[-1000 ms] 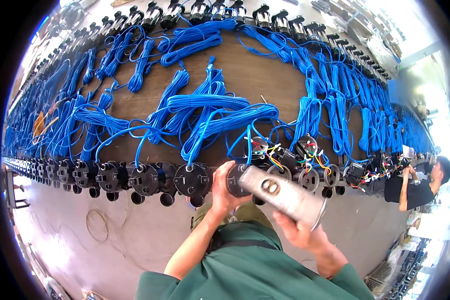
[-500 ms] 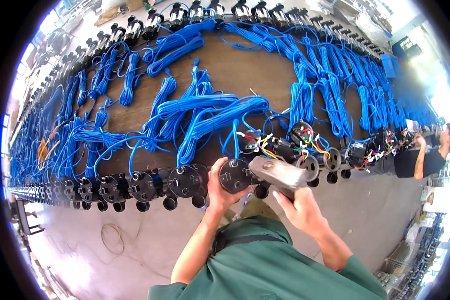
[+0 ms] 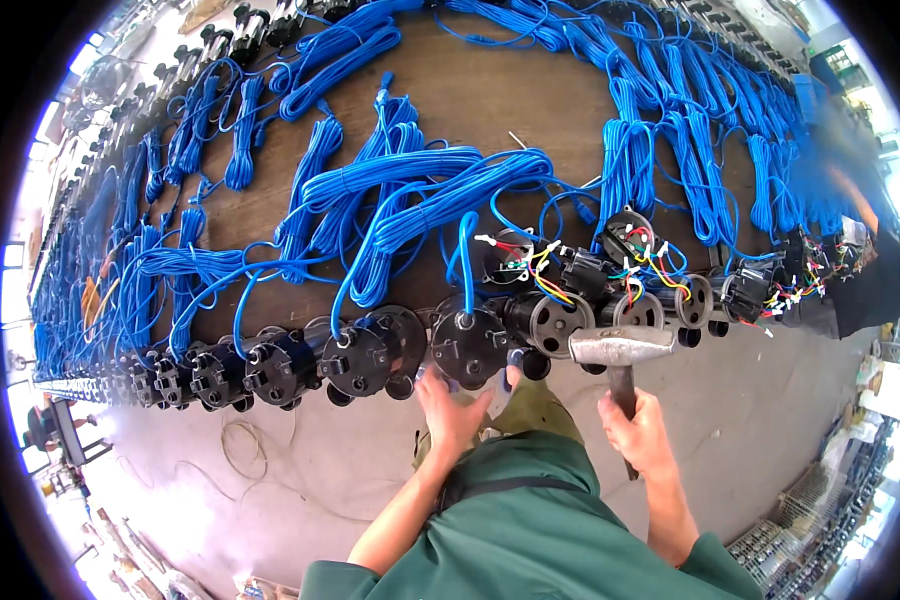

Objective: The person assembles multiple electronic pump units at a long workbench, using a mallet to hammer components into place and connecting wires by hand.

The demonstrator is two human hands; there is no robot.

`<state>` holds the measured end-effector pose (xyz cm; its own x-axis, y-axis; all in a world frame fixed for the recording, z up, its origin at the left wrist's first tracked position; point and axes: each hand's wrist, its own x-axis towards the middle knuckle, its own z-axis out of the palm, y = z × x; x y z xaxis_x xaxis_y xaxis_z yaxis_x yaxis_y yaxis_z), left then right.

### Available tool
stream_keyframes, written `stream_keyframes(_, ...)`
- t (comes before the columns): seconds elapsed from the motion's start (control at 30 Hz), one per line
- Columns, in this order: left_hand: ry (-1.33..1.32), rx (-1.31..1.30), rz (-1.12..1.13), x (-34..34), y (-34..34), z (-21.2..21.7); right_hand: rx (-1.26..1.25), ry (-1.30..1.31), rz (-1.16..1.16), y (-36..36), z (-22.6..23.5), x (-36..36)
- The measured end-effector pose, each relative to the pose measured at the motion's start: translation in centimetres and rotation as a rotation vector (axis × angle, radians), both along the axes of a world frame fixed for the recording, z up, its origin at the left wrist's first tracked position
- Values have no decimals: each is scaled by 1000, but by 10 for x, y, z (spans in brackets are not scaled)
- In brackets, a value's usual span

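In my right hand (image 3: 638, 432) is a hammer (image 3: 620, 347), gripped by its dark handle with the worn metal head up near the bench edge. Just below a round black pump end cap (image 3: 469, 346), my left hand (image 3: 453, 412) has its thumb and fingers apart; some fingertips are hidden by the cap's lower rim. A blue cable (image 3: 467, 255) rises from the top of this cap. To its right lies an open black housing (image 3: 555, 325), and behind that sit parts with loose coloured wires (image 3: 542, 268).
Capped black pumps (image 3: 360, 360) line the bench edge to the left. Coiled blue cable bundles (image 3: 420, 190) cover much of the brown bench top (image 3: 470, 90). At the far right a co-worker's dark sleeve (image 3: 875, 285) shows. A loose cable (image 3: 245, 450) lies on the floor.
The hammer has moved right and down, away from the black cap, and its head is now sharp. My left hand has slid off the cap's side to below it. The view has shifted.
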<state>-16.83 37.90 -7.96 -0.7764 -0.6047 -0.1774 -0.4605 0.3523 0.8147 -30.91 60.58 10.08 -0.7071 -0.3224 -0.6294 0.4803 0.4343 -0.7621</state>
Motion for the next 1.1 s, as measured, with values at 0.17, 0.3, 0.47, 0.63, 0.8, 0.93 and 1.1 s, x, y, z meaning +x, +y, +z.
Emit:
stream_keyframes(0.17,-12,329,77,-20,22,-86,-30,-118,4,1,-17,18)
stream_keyframes(0.3,154,118,-21,-18,22,-110,-15,-147,59,4,-27,17)
stream_keyframes(0.47,74,217,-19,-15,20,-108,-3,-138,57,1,-26,10)
stream_keyframes(0.63,65,297,16,-15,16,-95,23,-111,85,5,-29,12)
stream_keyframes(0.8,66,191,217,-18,25,-80,24,-102,83,-6,-23,21)
stream_keyframes(0.93,14,226,292,-27,28,-73,34,-87,72,-6,-24,28)
stream_keyframes(1.1,-118,325,252,-8,21,-100,152,170,-6,21,-7,31)
